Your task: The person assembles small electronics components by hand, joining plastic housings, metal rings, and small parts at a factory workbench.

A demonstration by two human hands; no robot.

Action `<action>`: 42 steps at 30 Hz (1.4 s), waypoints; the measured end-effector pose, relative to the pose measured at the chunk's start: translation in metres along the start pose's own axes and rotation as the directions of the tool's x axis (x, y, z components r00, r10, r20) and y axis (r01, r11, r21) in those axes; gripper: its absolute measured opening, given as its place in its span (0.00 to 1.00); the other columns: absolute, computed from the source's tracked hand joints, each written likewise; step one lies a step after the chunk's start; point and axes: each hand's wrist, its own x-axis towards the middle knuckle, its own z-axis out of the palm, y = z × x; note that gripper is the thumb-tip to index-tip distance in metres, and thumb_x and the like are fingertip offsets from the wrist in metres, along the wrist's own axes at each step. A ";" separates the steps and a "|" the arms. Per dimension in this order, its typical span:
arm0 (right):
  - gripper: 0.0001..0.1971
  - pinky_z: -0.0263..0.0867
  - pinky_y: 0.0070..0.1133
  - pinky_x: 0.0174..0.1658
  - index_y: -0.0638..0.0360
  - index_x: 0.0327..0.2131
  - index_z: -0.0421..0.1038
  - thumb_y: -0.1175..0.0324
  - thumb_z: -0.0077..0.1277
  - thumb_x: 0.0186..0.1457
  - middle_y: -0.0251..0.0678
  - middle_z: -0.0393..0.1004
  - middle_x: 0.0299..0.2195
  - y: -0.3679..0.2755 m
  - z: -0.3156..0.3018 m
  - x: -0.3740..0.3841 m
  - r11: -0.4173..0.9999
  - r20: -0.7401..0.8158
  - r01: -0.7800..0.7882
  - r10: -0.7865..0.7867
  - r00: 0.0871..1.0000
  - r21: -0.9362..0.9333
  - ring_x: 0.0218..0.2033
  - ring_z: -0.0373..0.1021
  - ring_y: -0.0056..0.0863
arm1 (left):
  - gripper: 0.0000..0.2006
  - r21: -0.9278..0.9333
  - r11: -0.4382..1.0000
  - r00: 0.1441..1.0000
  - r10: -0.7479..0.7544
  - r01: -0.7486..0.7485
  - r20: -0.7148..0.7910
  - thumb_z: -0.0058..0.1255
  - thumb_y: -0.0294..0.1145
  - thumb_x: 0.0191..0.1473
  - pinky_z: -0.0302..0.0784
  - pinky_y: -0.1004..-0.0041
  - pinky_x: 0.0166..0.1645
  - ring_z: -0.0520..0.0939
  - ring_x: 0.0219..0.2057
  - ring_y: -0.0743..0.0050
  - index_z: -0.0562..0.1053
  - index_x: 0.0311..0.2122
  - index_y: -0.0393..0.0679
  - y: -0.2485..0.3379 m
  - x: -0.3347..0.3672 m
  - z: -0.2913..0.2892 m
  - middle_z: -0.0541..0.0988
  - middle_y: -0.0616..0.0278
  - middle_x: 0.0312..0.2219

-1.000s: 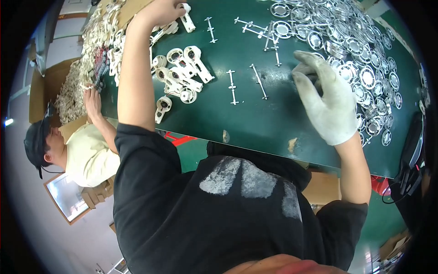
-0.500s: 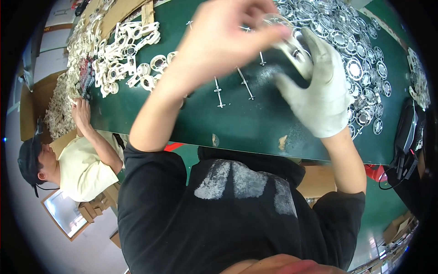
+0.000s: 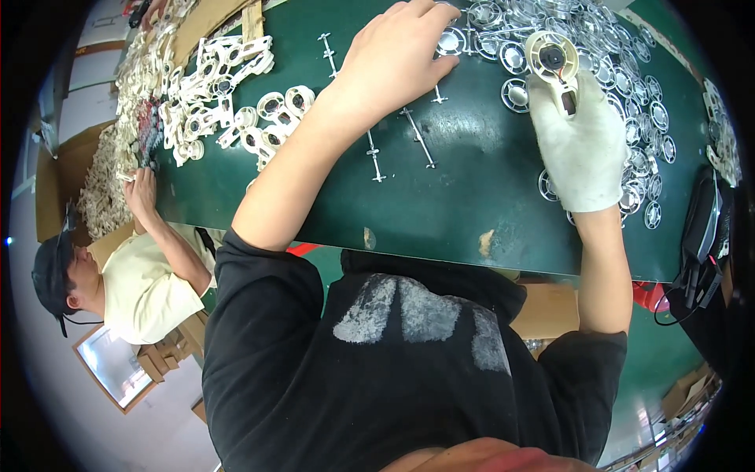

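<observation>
Fan housing (image 3: 551, 57), cream, its round head pointing away from me, sat in my gloved right hand (image 3: 580, 149), my grip closed around its handle near heaped silver rings (image 3: 621, 77). My bare left hand (image 3: 397, 59) was open, thumb and fingers parted by 1 chrome disc (image 3: 451, 41) on the green table (image 3: 330, 204); I couldn't tell whether they touched.
</observation>
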 end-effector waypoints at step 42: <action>0.13 0.70 0.19 0.36 0.60 0.44 0.75 0.70 0.62 0.56 0.33 0.80 0.33 0.007 0.014 -0.007 0.885 0.022 0.042 -0.058 0.998 0.463 0.29 0.74 0.19 | 0.07 -0.999 0.034 0.997 -0.082 -0.008 -0.010 0.54 0.23 0.63 0.78 0.81 0.43 0.81 0.35 0.83 0.71 0.45 0.37 0.015 -0.022 0.026 0.82 0.64 0.35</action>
